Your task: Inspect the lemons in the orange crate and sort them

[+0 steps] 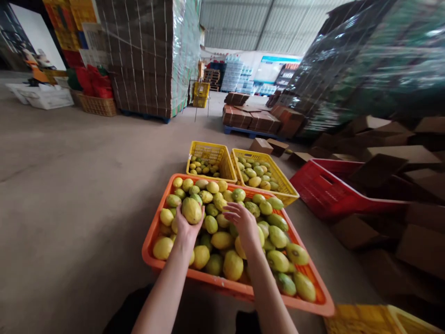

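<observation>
My left hand [187, 228] cups a yellow-green oval fruit [191, 211], which looks like a papaya, raised above the others. My right hand [243, 221] hovers over the pile with its fingers stretched out to the left and nothing visible in them. Below both hands is a large orange crate [239, 291], filled with similar fruits, some yellow [233, 265] and some greener [278, 236]. At the crate's right side the fruits lie in a thinner layer, and orange floor shows between them.
Two yellow crates, one on the left [230, 163] and one on the right [294, 192], hold more fruit behind the orange one. On the right are a red crate [313, 195] and loose cardboard boxes [399, 157]. Wrapped stacks [139, 55] stand farther back. Another yellow crate [361, 320] sits at bottom right.
</observation>
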{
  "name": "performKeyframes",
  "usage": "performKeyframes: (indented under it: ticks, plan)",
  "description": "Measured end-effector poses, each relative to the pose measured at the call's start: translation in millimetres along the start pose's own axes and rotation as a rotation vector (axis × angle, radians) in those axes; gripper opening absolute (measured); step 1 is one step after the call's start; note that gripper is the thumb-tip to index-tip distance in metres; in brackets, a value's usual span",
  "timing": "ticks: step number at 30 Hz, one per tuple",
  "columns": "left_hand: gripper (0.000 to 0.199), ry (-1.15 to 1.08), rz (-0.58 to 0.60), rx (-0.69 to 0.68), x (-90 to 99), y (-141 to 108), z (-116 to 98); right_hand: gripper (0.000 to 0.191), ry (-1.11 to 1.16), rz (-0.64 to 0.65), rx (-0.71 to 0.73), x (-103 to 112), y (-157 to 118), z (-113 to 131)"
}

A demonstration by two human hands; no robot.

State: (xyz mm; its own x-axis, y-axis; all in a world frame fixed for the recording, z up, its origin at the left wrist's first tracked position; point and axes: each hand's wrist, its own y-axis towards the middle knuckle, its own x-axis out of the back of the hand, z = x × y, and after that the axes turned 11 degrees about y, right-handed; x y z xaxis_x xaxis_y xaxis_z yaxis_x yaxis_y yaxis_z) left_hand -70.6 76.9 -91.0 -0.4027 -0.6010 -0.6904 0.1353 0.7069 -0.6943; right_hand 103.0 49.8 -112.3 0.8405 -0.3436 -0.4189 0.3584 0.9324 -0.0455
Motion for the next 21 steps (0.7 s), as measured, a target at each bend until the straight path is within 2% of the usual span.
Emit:
performKeyframes:
  ticks: [4, 11, 14, 16, 17, 19, 21]
  plan:
    - [0.023, 0.096, -0.015, -0.018, -1.3, -2.6, 20.1, 0.018, 0.148, -0.106, 0.112, 22.2, -6.9, 21.9]
    - [0.019, 0.279, -0.107, 0.007, 0.9, -7.5, 64.0, 0.022, 0.281, -0.134, 0.077, 48.9, -13.7, 42.7]
    - [0.018, 0.385, -0.074, 0.04, -6.3, -9.8, 85.7, 0.021, 0.352, -0.131, 0.057, 63.3, -17.8, 53.3]
    - [0.017, 0.486, -0.036, 0.026, -23.2, -5.2, 98.0, 0.02, 0.386, -0.161, 0.069, 72.3, -20.0, 59.7]
    - [0.016, 0.541, -0.014, 0.007, -37.3, -0.1, 103.1, 0.02, 0.395, -0.177, 0.079, 76.5, -20.9, 62.2]
    - [0.018, 0.614, 0.029, -0.03, -79.0, 15.2, 111.6, 0.018, 0.399, -0.201, 0.11, 84.3, -22.1, 65.2]
    - [0.027, 0.65, 0.106, -0.081, -135.9, 33.3, 118.8, 0.018, 0.396, -0.222, 0.142, 90.9, -22.3, 66.5]
